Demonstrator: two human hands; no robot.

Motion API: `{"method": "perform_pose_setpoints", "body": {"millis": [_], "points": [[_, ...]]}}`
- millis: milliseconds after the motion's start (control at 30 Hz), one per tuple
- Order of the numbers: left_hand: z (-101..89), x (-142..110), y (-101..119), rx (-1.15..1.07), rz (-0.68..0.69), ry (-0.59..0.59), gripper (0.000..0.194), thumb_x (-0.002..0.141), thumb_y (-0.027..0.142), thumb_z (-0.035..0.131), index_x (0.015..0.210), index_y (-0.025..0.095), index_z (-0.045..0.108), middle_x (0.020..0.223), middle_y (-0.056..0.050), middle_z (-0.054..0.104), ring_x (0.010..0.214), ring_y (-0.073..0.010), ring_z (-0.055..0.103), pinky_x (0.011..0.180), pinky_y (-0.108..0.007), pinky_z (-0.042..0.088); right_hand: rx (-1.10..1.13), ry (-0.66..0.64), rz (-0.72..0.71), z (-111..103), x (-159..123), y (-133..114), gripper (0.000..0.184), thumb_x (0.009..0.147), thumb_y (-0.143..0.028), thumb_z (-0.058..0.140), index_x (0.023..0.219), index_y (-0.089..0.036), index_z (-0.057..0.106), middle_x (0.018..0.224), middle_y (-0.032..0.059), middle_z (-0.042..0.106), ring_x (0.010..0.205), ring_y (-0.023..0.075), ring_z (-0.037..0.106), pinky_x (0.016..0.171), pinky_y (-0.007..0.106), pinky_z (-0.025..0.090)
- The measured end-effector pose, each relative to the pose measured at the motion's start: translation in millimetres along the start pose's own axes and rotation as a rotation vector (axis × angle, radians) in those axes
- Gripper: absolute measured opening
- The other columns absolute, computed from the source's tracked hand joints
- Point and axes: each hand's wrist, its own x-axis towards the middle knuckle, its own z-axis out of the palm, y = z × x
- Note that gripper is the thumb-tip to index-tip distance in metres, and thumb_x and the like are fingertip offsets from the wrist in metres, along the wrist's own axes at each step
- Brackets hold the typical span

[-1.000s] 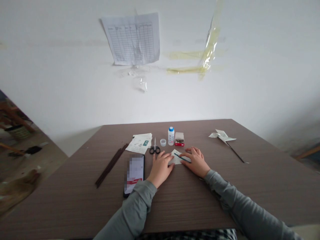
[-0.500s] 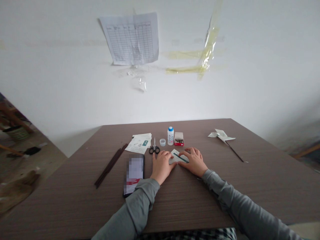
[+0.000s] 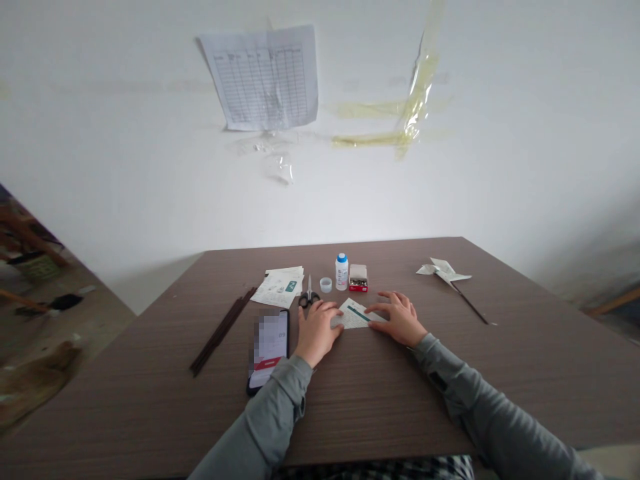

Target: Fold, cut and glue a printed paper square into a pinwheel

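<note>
A small printed paper [image 3: 354, 315], folded into a triangle with a dark green stripe, lies on the table in front of me. My left hand [image 3: 317, 330] is at its left corner, thumb and fingers closed on the paper there. At the right corner, my right hand [image 3: 397, 319] holds it between thumb and forefinger, with the other fingers slightly curled. Both corners are partly hidden by the fingers. Just beyond my left hand lie scissors [image 3: 309, 298] with black handles, their blades pointing away.
Behind the hands stand a small clear cup [image 3: 325, 285], a blue-capped white bottle [image 3: 341, 273] and a red box [image 3: 359, 284] of small metal pieces. Leftward lie paper sheets [image 3: 277, 288], dark sticks [image 3: 223, 332] and a phone [image 3: 269, 347]. A paper pinwheel [image 3: 445, 270] lies far right.
My hands have moved apart, the left one to the left and the right one to the right. More of the folded paper's middle and lower edge now shows between them.
</note>
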Motion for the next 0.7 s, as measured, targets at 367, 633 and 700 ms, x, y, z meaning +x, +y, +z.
{"method": "perform_pose_setpoints", "body": {"millis": [367, 633, 700], "points": [[-19.5, -7, -23, 0.007, -0.031, -0.065, 0.038, 0.113, 0.014, 0.082, 0.140, 0.035, 0.099, 0.190, -0.009, 0.077, 0.189, -0.0468, 0.056, 0.155, -0.098, 0.030, 0.013, -0.002, -0.039, -3, 9, 29, 0.034, 0.102, -0.047, 0.099, 0.136, -0.045, 0.105, 0.187, 0.0095, 0.077, 0.186, 0.0565, 0.053, 0.146, 0.085, 0.051], [-21.2, -7, -41, 0.027, -0.034, -0.028, 0.037, 0.111, 0.016, 0.087, 0.130, 0.045, 0.101, 0.182, -0.003, 0.083, 0.187, -0.0475, 0.060, 0.156, -0.095, 0.033, 0.023, 0.022, -0.075, -10, 16, 49, 0.029, 0.093, -0.037, 0.098, 0.120, -0.039, 0.108, 0.172, 0.0113, 0.087, 0.175, 0.0552, 0.067, 0.148, 0.075, 0.052], [-20.5, -7, -42, 0.032, -0.024, -0.026, 0.039, 0.110, 0.016, 0.087, 0.131, 0.045, 0.101, 0.180, -0.002, 0.085, 0.186, -0.0470, 0.061, 0.156, -0.096, 0.034, 0.017, 0.001, -0.078, -11, 16, 50, 0.030, 0.094, -0.034, 0.095, 0.121, -0.038, 0.108, 0.175, 0.0110, 0.086, 0.177, 0.0538, 0.066, 0.151, 0.073, 0.049]]}}
